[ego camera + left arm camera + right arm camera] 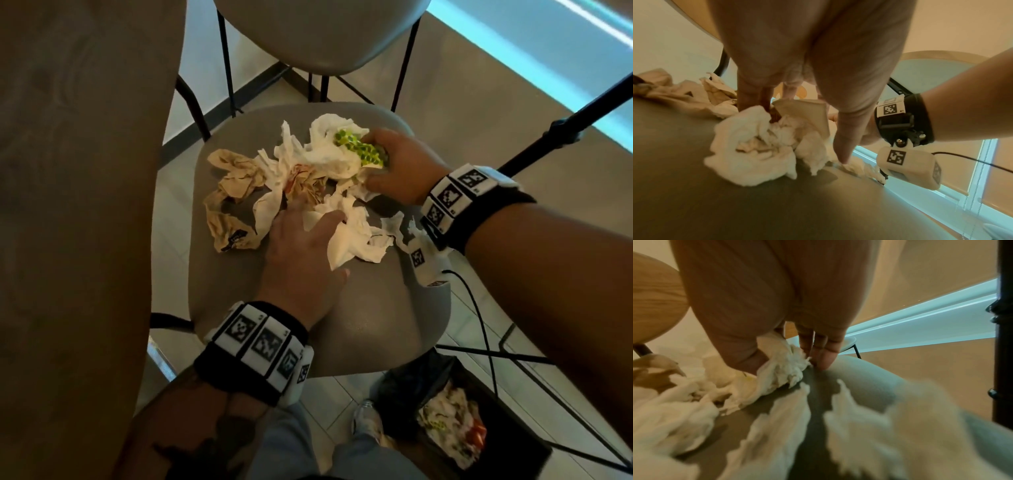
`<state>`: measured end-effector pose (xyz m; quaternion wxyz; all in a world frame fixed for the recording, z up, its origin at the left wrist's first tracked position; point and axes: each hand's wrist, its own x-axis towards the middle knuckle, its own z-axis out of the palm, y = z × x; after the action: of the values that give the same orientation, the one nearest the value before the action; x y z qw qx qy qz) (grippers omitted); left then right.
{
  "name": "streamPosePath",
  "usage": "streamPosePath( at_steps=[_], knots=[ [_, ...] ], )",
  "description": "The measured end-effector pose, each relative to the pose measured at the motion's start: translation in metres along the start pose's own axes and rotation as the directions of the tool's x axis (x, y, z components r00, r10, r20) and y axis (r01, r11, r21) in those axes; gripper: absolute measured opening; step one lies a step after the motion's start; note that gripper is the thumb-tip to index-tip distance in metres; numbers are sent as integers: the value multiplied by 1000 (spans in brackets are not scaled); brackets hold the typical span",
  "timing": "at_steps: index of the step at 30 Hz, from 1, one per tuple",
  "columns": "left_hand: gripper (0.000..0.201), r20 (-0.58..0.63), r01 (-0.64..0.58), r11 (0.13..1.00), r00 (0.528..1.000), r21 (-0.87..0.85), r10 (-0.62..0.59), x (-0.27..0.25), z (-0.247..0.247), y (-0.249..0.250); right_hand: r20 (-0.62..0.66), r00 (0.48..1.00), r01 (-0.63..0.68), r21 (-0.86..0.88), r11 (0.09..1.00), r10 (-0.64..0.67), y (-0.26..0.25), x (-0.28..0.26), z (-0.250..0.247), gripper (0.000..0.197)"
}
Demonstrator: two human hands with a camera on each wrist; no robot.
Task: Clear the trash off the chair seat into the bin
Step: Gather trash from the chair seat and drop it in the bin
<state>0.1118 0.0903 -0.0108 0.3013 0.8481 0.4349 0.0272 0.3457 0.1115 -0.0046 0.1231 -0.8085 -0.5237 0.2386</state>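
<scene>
Partly done, by the look of it. Some crumpled paper and wrappers already down in the bin (479, 431), on the floor at the near right of the chair. Most of the trash still up on the seat (239, 291): a heap of white tissues (329, 154) across the middle and far side, a brown paper bag (233, 185) crumpled at the left, a loose white tissue (352, 236) nearer, a small scrap (397, 222) by the right edge. Right hand (404, 168) at the far right of the heap, fingers (824, 352) and thumb curled round a tissue wad and a green-dotted wrapper (359, 147), fingertips down on the seat. Left hand (305, 253) laid over the near middle of the heap, fingers (846, 134) fairly straight and a little spread, pressing into tissue; no firm grip visible there. Judged a gathering step, bunching the pile before a carry. Left to do: lifting both handfuls, dropping them in the bin, then back for the bag and stray scraps. Likely more than one trip.
</scene>
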Motion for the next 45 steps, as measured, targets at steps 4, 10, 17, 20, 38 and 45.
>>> streamPosePath(
  at_steps=[4, 10, 17, 20, 38, 45],
  knots=[
    [64, -52, 25, 999, 998, 30, -23, 1, -1, -1, -62, 998, -7, 90, 996, 12, -1, -12, 0, 36],
    [56, -133, 15, 1000, 991, -9, -16, -3, 1, -4, -130, 990, -28, 237, 971, 61, 4, -29, -1, 14],
    [54, -186, -55, 992, 982, -109, 34, -18, -3, -1, -179, 967, -104, 366, 925, 180, 15, -50, 1, 13],
    [53, -202, -98, 985, 977, -140, 69, -26, -6, 2, -241, 939, -110, 460, 881, 243, 19, -61, 0, 15],
    [51, -78, -380, 900, 925, -216, 372, -59, 49, 83, -353, 742, -238, 655, 717, 569, 104, -262, 5, 17],
    [52, 122, -535, 801, 806, -269, 580, -92, 148, 155, -282, 578, -422, 699, 576, 766, 200, -405, 57, 20]
  ],
)
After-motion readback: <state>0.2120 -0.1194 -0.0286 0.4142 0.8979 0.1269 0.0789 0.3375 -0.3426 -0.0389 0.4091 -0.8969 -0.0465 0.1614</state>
